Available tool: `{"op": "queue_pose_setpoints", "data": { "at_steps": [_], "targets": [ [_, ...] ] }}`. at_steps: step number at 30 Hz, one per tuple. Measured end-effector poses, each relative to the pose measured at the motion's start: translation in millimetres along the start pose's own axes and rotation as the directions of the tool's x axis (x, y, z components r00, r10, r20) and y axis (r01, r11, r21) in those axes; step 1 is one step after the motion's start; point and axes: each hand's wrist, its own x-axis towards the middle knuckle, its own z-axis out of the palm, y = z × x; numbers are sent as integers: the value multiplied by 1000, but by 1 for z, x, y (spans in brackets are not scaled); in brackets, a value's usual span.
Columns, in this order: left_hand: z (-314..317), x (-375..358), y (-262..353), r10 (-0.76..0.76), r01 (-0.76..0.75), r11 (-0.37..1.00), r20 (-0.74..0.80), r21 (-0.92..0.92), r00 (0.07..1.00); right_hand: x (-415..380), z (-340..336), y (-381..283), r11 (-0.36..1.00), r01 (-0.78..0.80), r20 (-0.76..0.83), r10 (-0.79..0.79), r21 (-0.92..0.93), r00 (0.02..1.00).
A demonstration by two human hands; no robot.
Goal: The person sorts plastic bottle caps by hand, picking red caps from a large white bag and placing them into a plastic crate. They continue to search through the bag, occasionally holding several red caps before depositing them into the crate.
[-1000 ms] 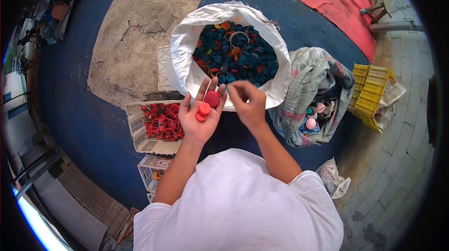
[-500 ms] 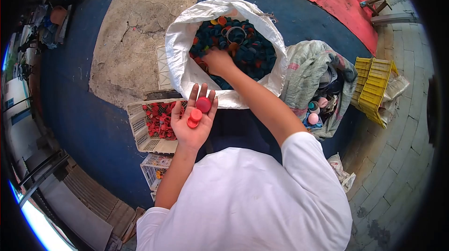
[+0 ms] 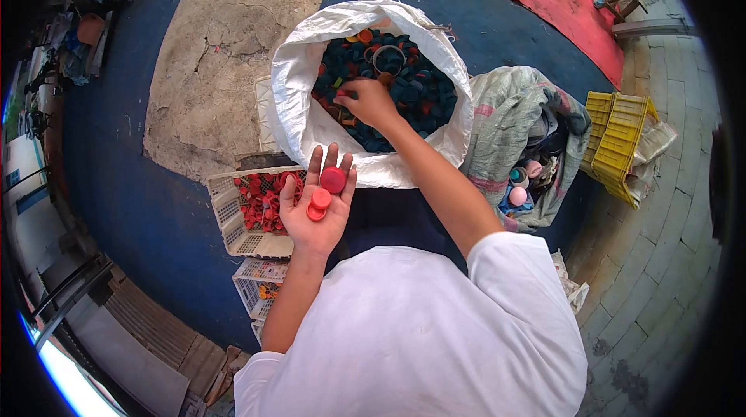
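Palm up, my left hand has its fingers spread, and a few red plastic caps rest on the palm and finger bases. My right hand reaches into a white woven sack, its fingers closed on a small red cap partly hidden by them. Below it, the sack holds many dark green caps with some red and orange ones among them. A clear ring lies on the heap beyond the hand.
Under my left hand stands a cream crate of red pieces, with another white crate nearer me. A grey-green sack with mixed plastic items is on the right, beside yellow crates.
My right hand has lifted slightly off the heap of caps, and a red cap now shows at its fingertips. My left hand still carries its caps, nearly in place.
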Motion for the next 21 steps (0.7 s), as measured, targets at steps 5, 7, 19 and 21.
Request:
{"op": "queue_pose_setpoints", "data": {
  "at_steps": [5,7,19,21],
  "targets": [
    [13,15,-4,-26,26,999,8,31,1000,-52,-58,-72,906,-32,-241,146,422,959],
    [13,20,-5,-37,37,998,-7,51,999,-70,-74,-103,901,47,-342,115,431,933],
    [-4,20,5,-68,68,989,-7,133,998,-120,-66,-148,907,420,-74,-421,-24,904],
    [-8,18,4,-55,56,998,-50,32,997,-114,-82,-135,905,409,-102,-398,120,912]
  ]
}}
